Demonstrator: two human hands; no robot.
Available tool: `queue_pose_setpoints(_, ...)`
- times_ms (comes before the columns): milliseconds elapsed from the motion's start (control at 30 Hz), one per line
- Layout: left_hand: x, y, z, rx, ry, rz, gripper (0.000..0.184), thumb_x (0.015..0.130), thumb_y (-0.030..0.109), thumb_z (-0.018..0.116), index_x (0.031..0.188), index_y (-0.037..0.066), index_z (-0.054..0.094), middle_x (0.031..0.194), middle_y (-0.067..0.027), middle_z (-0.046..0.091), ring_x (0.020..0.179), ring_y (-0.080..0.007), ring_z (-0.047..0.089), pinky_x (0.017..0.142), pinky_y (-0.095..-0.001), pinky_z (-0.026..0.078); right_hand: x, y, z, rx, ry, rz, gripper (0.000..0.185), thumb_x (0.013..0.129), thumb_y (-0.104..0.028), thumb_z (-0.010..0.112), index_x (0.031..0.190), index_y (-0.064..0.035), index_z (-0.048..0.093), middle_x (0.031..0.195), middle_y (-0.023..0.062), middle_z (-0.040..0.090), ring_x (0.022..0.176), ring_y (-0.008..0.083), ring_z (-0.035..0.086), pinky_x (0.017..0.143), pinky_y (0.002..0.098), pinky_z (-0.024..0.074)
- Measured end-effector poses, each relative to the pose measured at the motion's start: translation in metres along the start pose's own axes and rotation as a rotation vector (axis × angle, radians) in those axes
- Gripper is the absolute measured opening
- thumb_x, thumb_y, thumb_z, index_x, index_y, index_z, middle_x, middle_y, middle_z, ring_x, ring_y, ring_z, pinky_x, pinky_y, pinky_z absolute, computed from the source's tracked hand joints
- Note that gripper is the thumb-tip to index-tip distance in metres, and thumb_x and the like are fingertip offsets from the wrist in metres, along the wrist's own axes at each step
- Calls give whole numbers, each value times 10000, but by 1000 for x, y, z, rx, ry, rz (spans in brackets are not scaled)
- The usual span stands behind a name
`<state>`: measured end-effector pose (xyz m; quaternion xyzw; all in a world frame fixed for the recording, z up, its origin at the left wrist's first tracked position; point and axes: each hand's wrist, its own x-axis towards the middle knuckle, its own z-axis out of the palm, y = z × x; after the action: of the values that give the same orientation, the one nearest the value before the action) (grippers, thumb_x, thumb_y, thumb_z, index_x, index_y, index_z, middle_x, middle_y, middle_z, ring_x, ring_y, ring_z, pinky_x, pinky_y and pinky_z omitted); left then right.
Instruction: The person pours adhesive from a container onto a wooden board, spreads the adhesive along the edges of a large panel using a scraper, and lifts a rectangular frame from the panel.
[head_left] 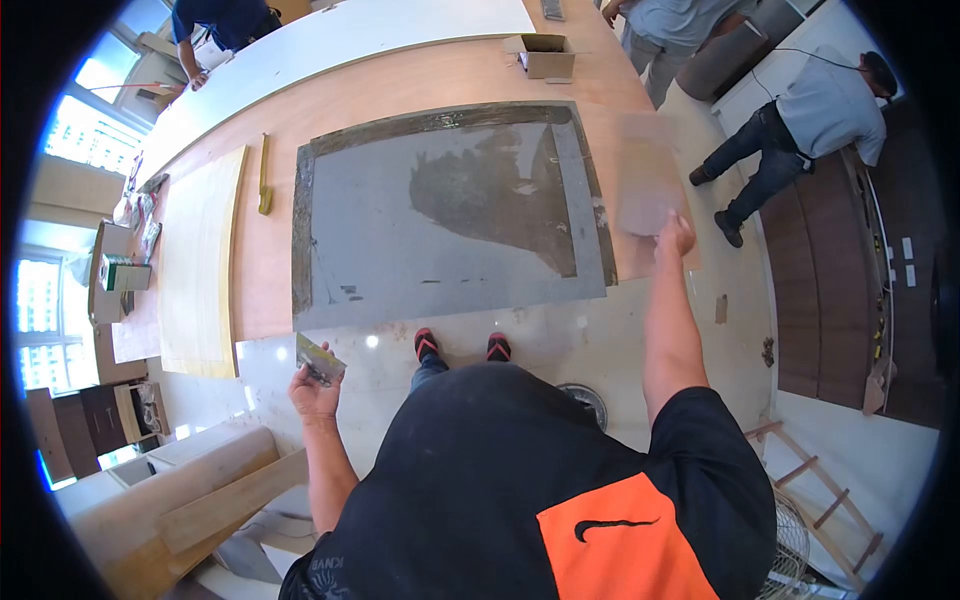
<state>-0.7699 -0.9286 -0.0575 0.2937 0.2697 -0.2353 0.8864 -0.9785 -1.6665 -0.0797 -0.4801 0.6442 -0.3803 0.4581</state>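
In front of me a large grey panel (370, 240) lies on the table, with dark brownish strips along its edges and a dark, wet-looking patch (460, 190) on its right half. My left hand (315, 395), low on the left and off the panel's near corner, is closed on a small flat scraper-like plate (321, 362) with greenish and grey smears. Out to the right, my right hand (677, 236) grips the near edge of a thin brownish sheet (645, 170). That sheet is blurred and stands beside the panel's right edge.
A pale wooden board (200, 270) and a yellow tool like a tape measure (265, 185) lie left of the panel. An open cardboard box (547, 62) sits at the back. Co-workers stand behind the table and by the dark cabinets (815, 270) at right.
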Motion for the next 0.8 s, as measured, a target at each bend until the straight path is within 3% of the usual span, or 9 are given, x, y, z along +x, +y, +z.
queue_pose_setpoints(100,2,-7,1,-12,-28,-21,627,846,169,543,1448,42,422,1456,-226,490,1247,-373,539,1052,-576,414,-4,9,-31,290,282,147,326,943,-284,667,1115,-8,680,1145,140,659,895,306,648,666,462,576)
queue_pose_setpoints(200,12,-12,2,-13,-67,-56,630,837,156,566,1440,39,428,1448,-225,494,1244,-374,539,1058,-580,413,-25,6,-63,451,273,194,340,973,-265,632,1220,-31,619,1248,147,603,980,328,633,677,471,577)
queue_pose_setpoints(400,28,-32,29,7,-130,-93,600,831,167,583,1406,41,465,1434,-228,507,1238,-375,548,1034,-582,423,-59,21,-104,643,-221,118,313,985,-229,624,1250,-75,562,1213,115,628,1006,302,632,725,447,536)
queue_pose_setpoints(600,24,-52,69,8,-317,-164,507,848,86,584,1350,44,523,1336,-185,596,1224,-355,574,1020,-575,439,-103,19,-115,604,-641,-41,349,906,-118,689,1222,-27,571,1062,104,679,894,243,667,722,391,555)
queue_pose_setpoints(700,16,-64,97,96,-422,-206,469,864,8,567,1330,32,531,1296,-165,622,1201,-339,598,1027,-557,452,-128,-9,-103,534,-712,29,417,872,-84,713,1258,-28,567,1109,105,671,911,231,674,777,372,571)
queue_pose_setpoints(800,5,-75,139,195,-508,-199,439,881,-42,549,1316,1,520,1267,-166,630,1186,-333,611,1045,-525,465,-147,-44,-87,604,-783,-22,475,875,-91,711,1315,-28,543,1194,100,649,1037,260,653,913,408,552)
